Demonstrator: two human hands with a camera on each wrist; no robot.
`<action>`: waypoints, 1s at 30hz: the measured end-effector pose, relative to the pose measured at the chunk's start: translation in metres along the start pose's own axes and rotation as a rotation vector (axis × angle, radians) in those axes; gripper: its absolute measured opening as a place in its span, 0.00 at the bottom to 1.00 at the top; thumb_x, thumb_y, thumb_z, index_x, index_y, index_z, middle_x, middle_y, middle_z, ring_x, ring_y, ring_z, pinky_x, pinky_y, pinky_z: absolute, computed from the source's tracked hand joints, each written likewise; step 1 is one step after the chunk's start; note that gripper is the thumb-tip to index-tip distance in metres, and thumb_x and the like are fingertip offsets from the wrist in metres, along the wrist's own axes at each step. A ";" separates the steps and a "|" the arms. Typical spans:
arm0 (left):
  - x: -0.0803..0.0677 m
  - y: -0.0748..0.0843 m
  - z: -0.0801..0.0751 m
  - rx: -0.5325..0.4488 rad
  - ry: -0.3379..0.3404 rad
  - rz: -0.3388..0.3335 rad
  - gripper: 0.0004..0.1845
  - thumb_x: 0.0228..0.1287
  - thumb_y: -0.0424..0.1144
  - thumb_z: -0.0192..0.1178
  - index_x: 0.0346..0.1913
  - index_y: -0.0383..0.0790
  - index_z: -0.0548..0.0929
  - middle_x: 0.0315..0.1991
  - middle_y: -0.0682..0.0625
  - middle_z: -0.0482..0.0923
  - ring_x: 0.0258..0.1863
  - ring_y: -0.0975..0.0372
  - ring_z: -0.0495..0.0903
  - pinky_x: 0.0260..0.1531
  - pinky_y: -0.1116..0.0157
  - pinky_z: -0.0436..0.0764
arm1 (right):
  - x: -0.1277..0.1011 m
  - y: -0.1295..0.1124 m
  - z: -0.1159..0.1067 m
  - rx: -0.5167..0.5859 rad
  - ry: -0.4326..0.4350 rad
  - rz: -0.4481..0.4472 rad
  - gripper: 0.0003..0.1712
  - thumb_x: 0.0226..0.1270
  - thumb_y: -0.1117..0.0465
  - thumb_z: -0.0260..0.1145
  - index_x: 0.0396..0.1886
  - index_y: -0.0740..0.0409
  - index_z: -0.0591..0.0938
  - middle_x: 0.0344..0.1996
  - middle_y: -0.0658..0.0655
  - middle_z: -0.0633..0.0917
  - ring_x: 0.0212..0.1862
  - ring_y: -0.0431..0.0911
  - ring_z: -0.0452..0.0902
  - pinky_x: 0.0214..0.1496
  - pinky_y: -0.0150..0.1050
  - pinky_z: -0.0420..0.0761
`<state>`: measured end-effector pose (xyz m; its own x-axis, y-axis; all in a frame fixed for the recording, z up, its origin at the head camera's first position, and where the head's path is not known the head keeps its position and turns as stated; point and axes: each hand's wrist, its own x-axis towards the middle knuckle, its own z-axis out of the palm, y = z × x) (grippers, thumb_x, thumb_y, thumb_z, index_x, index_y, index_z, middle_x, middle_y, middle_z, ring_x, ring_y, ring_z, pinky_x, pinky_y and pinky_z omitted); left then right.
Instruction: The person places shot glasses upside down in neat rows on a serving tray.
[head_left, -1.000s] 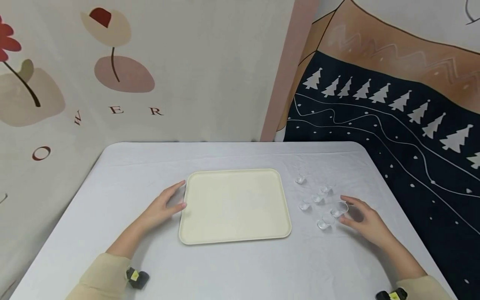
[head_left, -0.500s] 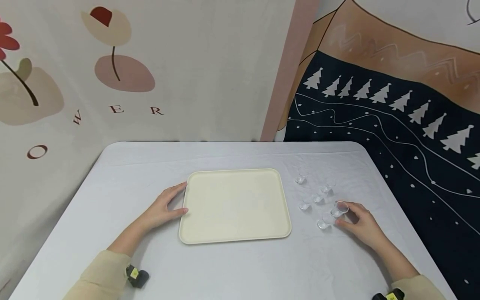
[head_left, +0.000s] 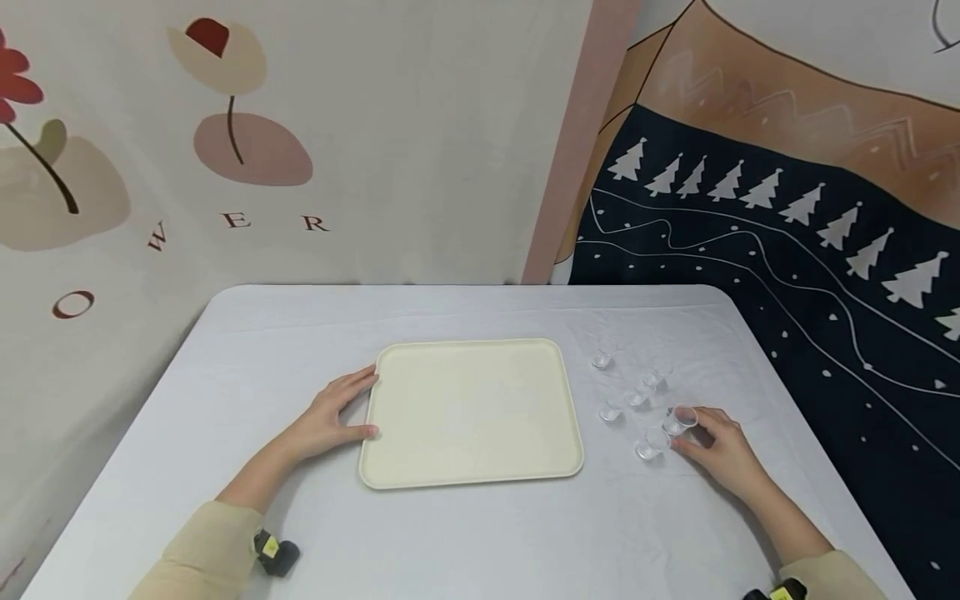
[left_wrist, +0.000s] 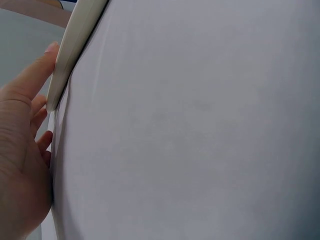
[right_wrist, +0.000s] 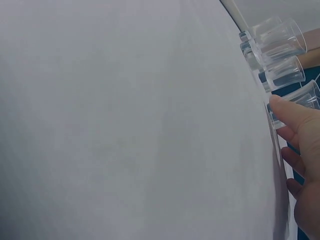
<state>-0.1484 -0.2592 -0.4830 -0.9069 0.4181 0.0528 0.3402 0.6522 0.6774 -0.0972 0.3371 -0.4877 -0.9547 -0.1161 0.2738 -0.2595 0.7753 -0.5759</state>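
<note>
A cream rectangular tray (head_left: 472, 412) lies flat on the white-covered table. At its left edge is my left hand (head_left: 326, 423), thumb and fingers spread along the side; in the left wrist view the thumb touches the tray's rim (left_wrist: 75, 45). To the right of the tray, my right hand (head_left: 723, 452) pinches a small clear shot glass (head_left: 679, 422) between thumb and fingers. The right wrist view has the thumb low on this upright glass (right_wrist: 302, 95), near its base. Another shot glass (head_left: 651, 446) stands close beside it, toward the tray.
Several more clear shot glasses stand between the tray and my right hand: one at the back (head_left: 602, 358), one near the tray (head_left: 610, 412), and others in the middle (head_left: 637, 398). Patterned cloths hang behind the white tablecloth (head_left: 465, 542).
My right hand has moved slightly left and its fingers have closed round the shot glass. The left fingers have come in against the tray's edge, the thumb a little lower. The tray stays put.
</note>
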 end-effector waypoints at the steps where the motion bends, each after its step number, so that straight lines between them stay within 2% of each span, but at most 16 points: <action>1: 0.000 0.000 0.000 -0.002 -0.001 0.001 0.46 0.52 0.51 0.72 0.70 0.36 0.63 0.74 0.44 0.53 0.70 0.40 0.49 0.61 0.33 0.48 | 0.000 0.000 0.000 -0.003 0.003 -0.001 0.23 0.49 0.67 0.76 0.46 0.67 0.81 0.48 0.69 0.81 0.54 0.63 0.70 0.57 0.55 0.71; 2: 0.000 -0.001 0.001 -0.002 -0.003 0.000 0.46 0.52 0.52 0.72 0.70 0.36 0.63 0.74 0.44 0.53 0.70 0.40 0.49 0.62 0.33 0.47 | 0.000 0.000 0.001 -0.002 0.006 -0.003 0.22 0.50 0.67 0.75 0.46 0.67 0.81 0.47 0.69 0.81 0.54 0.63 0.70 0.54 0.61 0.68; 4: 0.000 -0.001 0.001 -0.002 -0.006 -0.002 0.47 0.51 0.52 0.72 0.71 0.36 0.63 0.74 0.44 0.53 0.70 0.40 0.49 0.62 0.33 0.47 | 0.000 0.000 0.001 -0.007 0.012 -0.005 0.20 0.51 0.68 0.75 0.44 0.66 0.81 0.47 0.69 0.81 0.53 0.62 0.70 0.53 0.60 0.69; 7: 0.000 -0.001 0.002 -0.004 -0.009 -0.008 0.48 0.51 0.52 0.72 0.71 0.36 0.63 0.74 0.44 0.53 0.70 0.40 0.48 0.62 0.33 0.47 | 0.000 0.001 0.001 -0.018 0.017 -0.002 0.18 0.51 0.67 0.75 0.43 0.65 0.82 0.46 0.67 0.82 0.53 0.61 0.71 0.57 0.38 0.72; 9: 0.000 0.000 0.002 -0.002 -0.011 -0.013 0.48 0.50 0.52 0.72 0.71 0.36 0.63 0.74 0.44 0.53 0.70 0.40 0.48 0.62 0.33 0.46 | 0.000 0.000 0.000 -0.022 0.016 0.004 0.18 0.51 0.66 0.75 0.43 0.64 0.82 0.46 0.66 0.82 0.52 0.61 0.72 0.53 0.21 0.70; 11: 0.000 0.001 0.001 0.004 -0.012 -0.020 0.49 0.50 0.53 0.72 0.71 0.36 0.63 0.74 0.44 0.52 0.70 0.40 0.48 0.62 0.33 0.46 | 0.000 -0.002 -0.001 -0.017 0.009 0.020 0.18 0.52 0.64 0.76 0.43 0.64 0.82 0.45 0.66 0.81 0.52 0.62 0.73 0.51 0.17 0.70; 13: 0.000 0.001 0.001 0.007 -0.012 -0.027 0.49 0.49 0.54 0.72 0.71 0.36 0.62 0.74 0.44 0.52 0.70 0.40 0.48 0.62 0.33 0.45 | 0.000 -0.004 -0.003 -0.012 0.003 0.043 0.19 0.53 0.63 0.75 0.43 0.65 0.82 0.45 0.67 0.81 0.52 0.63 0.74 0.52 0.24 0.74; 15: 0.000 0.002 0.000 0.009 -0.011 -0.033 0.49 0.49 0.54 0.72 0.71 0.36 0.62 0.74 0.44 0.52 0.70 0.40 0.47 0.62 0.33 0.45 | -0.001 -0.006 -0.005 -0.007 -0.006 0.069 0.20 0.55 0.61 0.75 0.45 0.67 0.82 0.46 0.68 0.80 0.51 0.64 0.75 0.51 0.37 0.78; 16: 0.000 0.002 0.000 0.009 -0.012 -0.037 0.50 0.49 0.55 0.72 0.71 0.36 0.62 0.74 0.44 0.52 0.70 0.40 0.47 0.62 0.33 0.45 | -0.001 -0.007 -0.005 -0.007 -0.008 0.081 0.21 0.55 0.60 0.75 0.46 0.67 0.81 0.46 0.68 0.79 0.51 0.64 0.75 0.50 0.44 0.78; 20: 0.000 0.003 -0.001 0.007 -0.012 -0.045 0.50 0.48 0.55 0.73 0.71 0.36 0.62 0.74 0.44 0.52 0.70 0.40 0.47 0.62 0.33 0.45 | -0.002 -0.010 -0.008 0.008 -0.011 0.121 0.25 0.58 0.56 0.73 0.49 0.68 0.80 0.48 0.69 0.78 0.52 0.66 0.74 0.52 0.58 0.74; 24: 0.000 0.003 -0.001 0.006 -0.008 -0.042 0.50 0.48 0.55 0.73 0.71 0.36 0.63 0.74 0.44 0.52 0.70 0.41 0.48 0.62 0.33 0.46 | -0.001 -0.013 -0.011 0.035 0.004 0.133 0.25 0.58 0.57 0.73 0.49 0.68 0.80 0.48 0.70 0.78 0.52 0.67 0.73 0.52 0.64 0.72; 30: 0.000 0.002 -0.001 -0.009 -0.003 -0.032 0.50 0.47 0.54 0.73 0.71 0.36 0.63 0.74 0.44 0.52 0.70 0.40 0.48 0.62 0.33 0.46 | 0.002 -0.020 -0.018 0.067 0.025 0.118 0.21 0.57 0.62 0.74 0.47 0.69 0.80 0.47 0.70 0.79 0.52 0.66 0.73 0.50 0.62 0.72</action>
<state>-0.1480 -0.2581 -0.4813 -0.9167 0.3986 0.0288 0.3083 0.6595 0.6855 -0.0910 0.3322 -0.4615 -0.9754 -0.0105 0.2203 -0.1558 0.7396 -0.6548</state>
